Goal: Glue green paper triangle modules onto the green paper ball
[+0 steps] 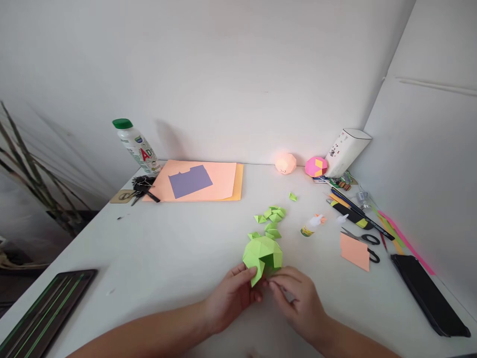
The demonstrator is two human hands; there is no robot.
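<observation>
A light green faceted paper ball, with a gap in its near side and a pointed flap hanging down, is held just above the table. My left hand grips its lower left side, thumb on the flap and fingers underneath. My right hand is closed in a pinch at the ball's lower right edge; the fingertips partly hide what they grip. Just beyond the ball lie several small folded green paper pieces. One more green piece lies farther back. A small glue bottle stands right of them.
Back left: peach paper sheets, a purple paper, a white bottle and keys. Back right: two finished paper balls, peach and pink-yellow. Right: scissors, a peach square, pens and a black phone-like case.
</observation>
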